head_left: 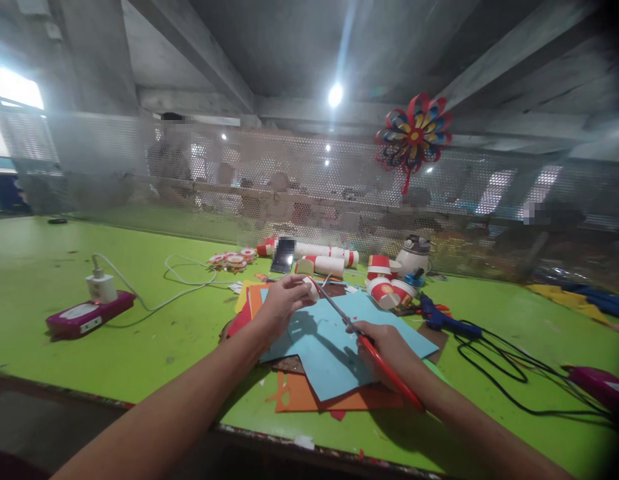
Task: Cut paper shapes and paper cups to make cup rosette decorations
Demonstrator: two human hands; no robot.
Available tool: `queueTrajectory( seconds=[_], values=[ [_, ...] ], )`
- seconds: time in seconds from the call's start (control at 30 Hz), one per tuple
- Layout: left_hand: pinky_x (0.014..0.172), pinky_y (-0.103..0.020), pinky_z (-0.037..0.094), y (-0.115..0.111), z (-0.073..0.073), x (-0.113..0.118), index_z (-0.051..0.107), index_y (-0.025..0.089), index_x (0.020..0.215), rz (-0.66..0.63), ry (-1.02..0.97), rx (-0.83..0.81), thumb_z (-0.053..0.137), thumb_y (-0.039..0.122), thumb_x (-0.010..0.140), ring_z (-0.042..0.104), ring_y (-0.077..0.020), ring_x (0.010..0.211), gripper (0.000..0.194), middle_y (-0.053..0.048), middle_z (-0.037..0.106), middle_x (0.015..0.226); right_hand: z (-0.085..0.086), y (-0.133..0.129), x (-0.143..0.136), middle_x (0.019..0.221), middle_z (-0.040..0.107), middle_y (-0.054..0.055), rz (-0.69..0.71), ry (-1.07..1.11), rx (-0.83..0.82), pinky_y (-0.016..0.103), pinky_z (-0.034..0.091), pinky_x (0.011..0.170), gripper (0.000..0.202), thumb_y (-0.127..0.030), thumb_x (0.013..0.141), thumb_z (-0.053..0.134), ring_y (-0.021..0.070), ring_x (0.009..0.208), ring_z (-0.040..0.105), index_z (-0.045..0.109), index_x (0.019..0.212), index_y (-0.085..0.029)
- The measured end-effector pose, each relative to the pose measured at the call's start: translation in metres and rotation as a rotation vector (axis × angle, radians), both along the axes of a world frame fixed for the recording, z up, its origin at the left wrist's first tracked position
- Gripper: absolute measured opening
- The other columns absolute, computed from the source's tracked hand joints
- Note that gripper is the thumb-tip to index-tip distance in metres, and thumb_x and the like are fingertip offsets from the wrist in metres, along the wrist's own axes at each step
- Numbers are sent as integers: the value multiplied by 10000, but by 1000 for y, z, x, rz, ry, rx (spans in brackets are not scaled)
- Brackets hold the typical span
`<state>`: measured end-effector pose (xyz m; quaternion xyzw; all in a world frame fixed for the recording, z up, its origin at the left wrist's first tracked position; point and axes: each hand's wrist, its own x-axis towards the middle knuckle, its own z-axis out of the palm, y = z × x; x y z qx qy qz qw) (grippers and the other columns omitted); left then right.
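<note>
Apparent cutting step: left hand (280, 303) pinches a paper cup (311, 289); right hand (387, 341) grips scissors (400, 385); cutting calls for a steady cup.

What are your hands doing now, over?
Left hand: gripping small white paper cup piece. Right hand: holding long red-handled metal scissors, blades at cup piece. Light blue paper sheets underneath.

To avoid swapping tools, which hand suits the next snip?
Right, probably: the right hand holds red-handled metal scissors, pointed toward the small red-and-white piece in the left hand.
</note>
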<state>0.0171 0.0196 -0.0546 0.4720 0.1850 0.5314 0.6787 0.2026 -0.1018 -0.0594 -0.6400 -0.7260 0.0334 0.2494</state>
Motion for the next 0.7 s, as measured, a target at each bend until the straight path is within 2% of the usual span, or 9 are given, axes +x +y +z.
queueTrajectory(
  seconds=[0.4,0.53,0.7],
  values=[
    [733,-364,512,3,-1,-1,624,85,907,-41,-6,-39,739,159,637,645,-190,731,303,-122,668,848,-1,-2,-6,639,641,32,-9,-71,4,243,377,548,332,-135,699,404,184,583,563,655,914,-163],
    [723,-337,510,5,0,-2,642,83,869,-36,-7,-61,703,162,666,649,-184,716,226,-126,683,837,-1,-1,-3,702,683,45,15,-64,26,257,408,611,329,-132,705,413,198,652,609,665,913,-170],
    [742,-330,510,7,1,-3,639,85,882,-19,-10,-77,699,135,664,650,-175,716,231,-114,682,828,-1,2,0,804,725,54,52,-32,28,266,436,667,347,-142,735,425,206,714,641,673,974,-186]
  ],
)
